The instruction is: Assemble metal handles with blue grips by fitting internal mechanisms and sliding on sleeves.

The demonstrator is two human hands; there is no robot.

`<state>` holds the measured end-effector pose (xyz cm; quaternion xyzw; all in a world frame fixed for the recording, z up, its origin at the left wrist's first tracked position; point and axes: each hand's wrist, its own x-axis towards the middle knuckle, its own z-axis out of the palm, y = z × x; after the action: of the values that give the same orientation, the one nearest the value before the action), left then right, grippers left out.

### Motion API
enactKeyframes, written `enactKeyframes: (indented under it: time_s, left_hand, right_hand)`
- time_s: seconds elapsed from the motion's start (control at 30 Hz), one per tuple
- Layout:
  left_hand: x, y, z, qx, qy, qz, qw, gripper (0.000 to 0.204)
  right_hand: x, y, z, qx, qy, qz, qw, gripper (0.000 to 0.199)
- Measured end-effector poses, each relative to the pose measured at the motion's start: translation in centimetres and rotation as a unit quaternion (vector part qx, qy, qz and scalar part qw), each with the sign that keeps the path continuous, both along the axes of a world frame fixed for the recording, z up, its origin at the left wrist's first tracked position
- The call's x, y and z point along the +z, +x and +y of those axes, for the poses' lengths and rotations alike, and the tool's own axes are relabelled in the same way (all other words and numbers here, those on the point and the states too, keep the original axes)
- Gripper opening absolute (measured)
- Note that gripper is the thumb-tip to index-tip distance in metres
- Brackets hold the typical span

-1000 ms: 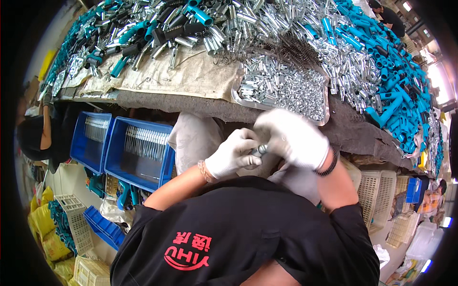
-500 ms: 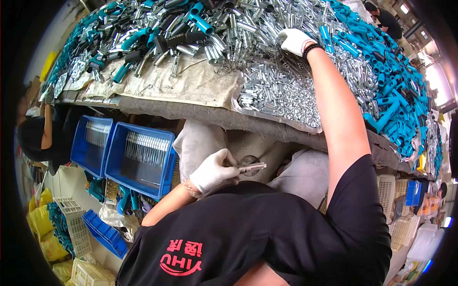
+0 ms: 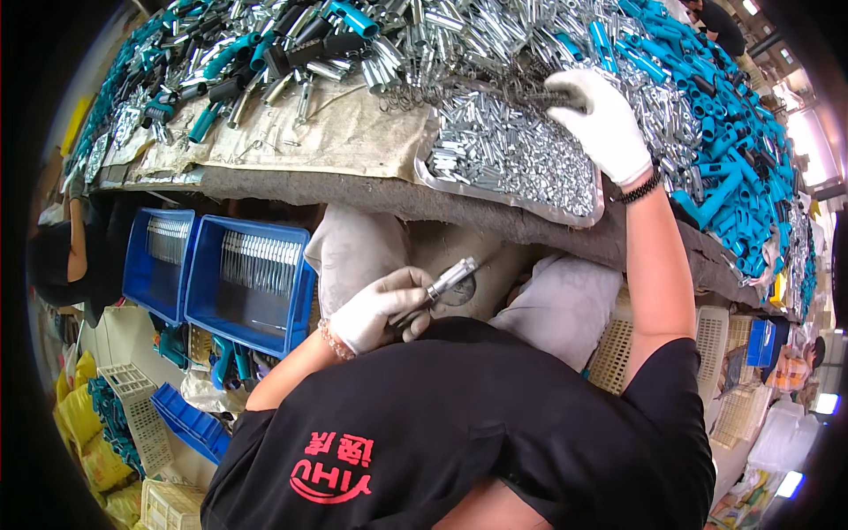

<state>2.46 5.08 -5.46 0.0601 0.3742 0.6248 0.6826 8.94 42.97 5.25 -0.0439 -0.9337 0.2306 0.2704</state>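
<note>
My left hand [image 3: 375,311], in a white glove, is closed around a slim silver metal part [image 3: 453,276] low in front of my body. The part's free end tilts up to the right. Over the table, my white-gloved right hand [image 3: 605,124] reaches into a heap of dark coil springs [image 3: 517,87]. Its thumb and fingers close on a dark spring there, though the far end of it is lost among the others. Just below that hand lies a tray of small silver pins [image 3: 521,159].
Silver tubes [image 3: 468,31] and teal handles [image 3: 715,132] are piled across the table. A bare cloth patch [image 3: 336,132] lies at the front left. Blue bins [image 3: 243,305] with rows of metal parts stand at my left. A co-worker [image 3: 62,256] is at the far left.
My right hand has drawn back toward me, its fingers now around a dark spring. My left hand has turned, tipping the metal part's free end upward. The view has shifted slightly.
</note>
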Motion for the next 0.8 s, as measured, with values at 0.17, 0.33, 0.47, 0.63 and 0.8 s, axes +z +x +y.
enactKeyframes:
  time_s: [0.17,0.33,0.47,0.63,0.8]
  left_hand:
    - [0.0,0.4,1.8,0.006,-0.056,0.104,0.993,0.02]
    - [0.1,0.9,1.7,0.028,-0.04,0.135,0.99,0.016]
    - [1.0,0.2,0.8,0.092,-0.009,0.159,0.983,0.014]
    - [1.9,-0.9,1.1,0.07,-0.025,0.21,0.975,0.015]
    - [1.4,-0.2,1.9,0.064,-0.011,0.197,0.978,0.017]
  right_hand:
    - [1.3,-2.7,2.5,-0.045,-0.102,0.065,0.992,0.035]
    - [3.9,-3.1,4.4,-0.065,-0.172,0.002,0.983,0.065]
    - [2.8,-0.9,4.9,-0.097,-0.012,-0.105,0.99,0.045]
    - [0.2,4.3,3.3,-0.068,0.036,-0.109,0.991,0.04]
    - [-2.0,6.6,2.6,-0.118,-0.153,-0.042,0.98,0.039]
